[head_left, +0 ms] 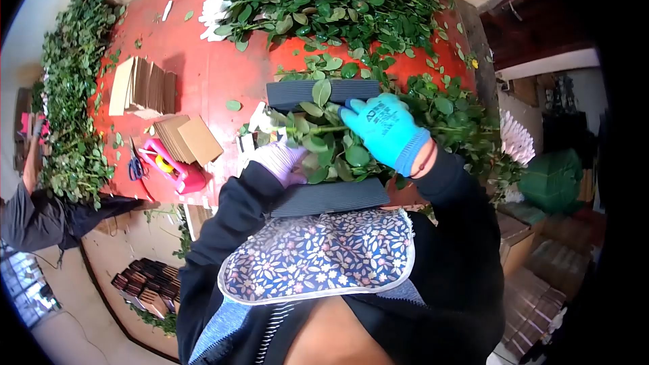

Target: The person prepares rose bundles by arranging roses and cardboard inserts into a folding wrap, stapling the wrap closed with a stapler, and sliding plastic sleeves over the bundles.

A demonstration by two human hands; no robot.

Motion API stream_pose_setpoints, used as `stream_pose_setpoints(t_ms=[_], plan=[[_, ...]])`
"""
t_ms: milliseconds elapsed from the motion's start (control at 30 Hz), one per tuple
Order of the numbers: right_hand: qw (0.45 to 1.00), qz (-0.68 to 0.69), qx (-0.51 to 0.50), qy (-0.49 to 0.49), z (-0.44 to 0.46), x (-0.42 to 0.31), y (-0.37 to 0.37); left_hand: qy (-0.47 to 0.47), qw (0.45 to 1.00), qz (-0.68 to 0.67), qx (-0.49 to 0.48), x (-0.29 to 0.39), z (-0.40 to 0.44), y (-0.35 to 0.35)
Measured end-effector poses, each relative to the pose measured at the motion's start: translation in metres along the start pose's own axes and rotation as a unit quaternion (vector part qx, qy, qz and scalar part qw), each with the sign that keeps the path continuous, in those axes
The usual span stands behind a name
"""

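Observation:
My left hand (280, 161), in a pale lilac glove, curls in at the left end of a bunch of leafy stems (358, 155); leaves partly cover its fingertips. A bright blue glove covers my right hand (387, 128), its fingers closed on a leafy stem at the top of the bunch. The stems lie between two dark ribbed pads, a far pad (284, 93) and a near pad (331, 197). Just beyond my left hand are small white pieces (259, 118), partly hidden.
A large leafy pile (338, 0) lies at the back of the red table (209, 74). Cardboard pieces (145, 88), a pink holder (186, 174) and scissors (136, 167) are on the left. More greenery (74, 108) lines the far left, near another person's sleeve (30, 223).

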State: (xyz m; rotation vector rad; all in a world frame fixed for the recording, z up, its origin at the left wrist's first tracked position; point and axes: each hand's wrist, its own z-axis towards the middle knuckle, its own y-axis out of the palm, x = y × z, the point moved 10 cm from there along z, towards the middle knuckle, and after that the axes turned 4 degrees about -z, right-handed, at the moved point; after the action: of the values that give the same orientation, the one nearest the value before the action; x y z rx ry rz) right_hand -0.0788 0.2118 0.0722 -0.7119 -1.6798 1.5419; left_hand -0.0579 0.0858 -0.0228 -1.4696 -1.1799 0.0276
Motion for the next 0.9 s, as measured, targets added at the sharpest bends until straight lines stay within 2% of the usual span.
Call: stream_pose_setpoints(t_ms=[33, 100, 133, 167, 200, 300, 367, 433, 467, 533, 567, 600, 667, 700, 767, 867, 900], plan=[[0.999, -0.032, -0.038, 0.001, 0.006, -0.002, 0.016, -0.017, 1.000, 0.026, -0.007, -0.002, -0.001, 0.001], [0.980, -0.060, -0.189, -0.014, -0.003, 0.017, 0.052, -0.034, 0.998, 0.052, -0.017, -0.008, -0.002, 0.004], [0.990, 0.025, -0.135, -0.031, -0.011, 0.029, 0.060, 0.012, 1.000, 0.012, 0.019, -0.004, 0.000, 0.002], [0.995, 0.032, -0.082, -0.044, -0.018, 0.040, 0.050, 0.058, 0.996, -0.028, 0.057, 0.002, 0.000, -0.003], [0.995, -0.005, -0.096, -0.028, -0.023, 0.055, 0.049, 0.019, 0.998, -0.046, 0.029, 0.002, 0.002, -0.004], [0.989, -0.107, -0.102, 0.011, -0.029, 0.088, 0.041, 0.014, 0.998, -0.064, 0.016, 0.000, 0.004, -0.001], [0.973, -0.142, -0.156, 0.092, -0.032, 0.114, 0.045, 0.028, 0.998, -0.048, 0.020, 0.003, 0.005, -0.005], [0.977, -0.174, -0.048, 0.111, -0.024, 0.104, -0.013, 0.022, 0.999, -0.042, 0.006, 0.003, 0.005, -0.005], [0.978, -0.172, -0.051, 0.109, -0.019, 0.097, -0.026, 0.020, 0.999, -0.045, 0.003, 0.004, 0.005, -0.002], [0.995, -0.009, 0.085, 0.048, -0.001, 0.063, -0.068, 0.012, 0.999, -0.036, -0.002, 0.002, 0.006, 0.000], [0.993, 0.023, 0.106, 0.041, 0.004, 0.043, -0.062, 0.013, 0.999, -0.036, -0.002, 0.003, 0.007, -0.002], [0.988, 0.111, 0.105, 0.026, 0.016, 0.018, -0.056, 0.013, 0.999, -0.033, 0.000, 0.005, 0.006, -0.005], [0.991, 0.137, 0.002, 0.008, 0.037, -0.020, -0.001, 0.013, 0.999, -0.031, 0.001, 0.006, 0.005, -0.005], [0.994, 0.095, 0.046, 0.017, 0.038, -0.030, 0.034, 0.009, 0.999, -0.032, 0.000, 0.004, 0.006, -0.003], [0.997, -0.001, -0.075, 0.034, 0.042, -0.033, 0.077, 0.004, 0.999, -0.037, 0.001, 0.003, 0.007, -0.003], [0.995, 0.047, -0.089, 0.008, 0.036, -0.018, 0.073, -0.005, 1.000, -0.028, 0.007, 0.004, 0.006, -0.001], [0.998, 0.046, -0.033, -0.012, 0.035, -0.008, 0.050, -0.005, 0.999, -0.038, 0.014, 0.003, 0.006, -0.003]])
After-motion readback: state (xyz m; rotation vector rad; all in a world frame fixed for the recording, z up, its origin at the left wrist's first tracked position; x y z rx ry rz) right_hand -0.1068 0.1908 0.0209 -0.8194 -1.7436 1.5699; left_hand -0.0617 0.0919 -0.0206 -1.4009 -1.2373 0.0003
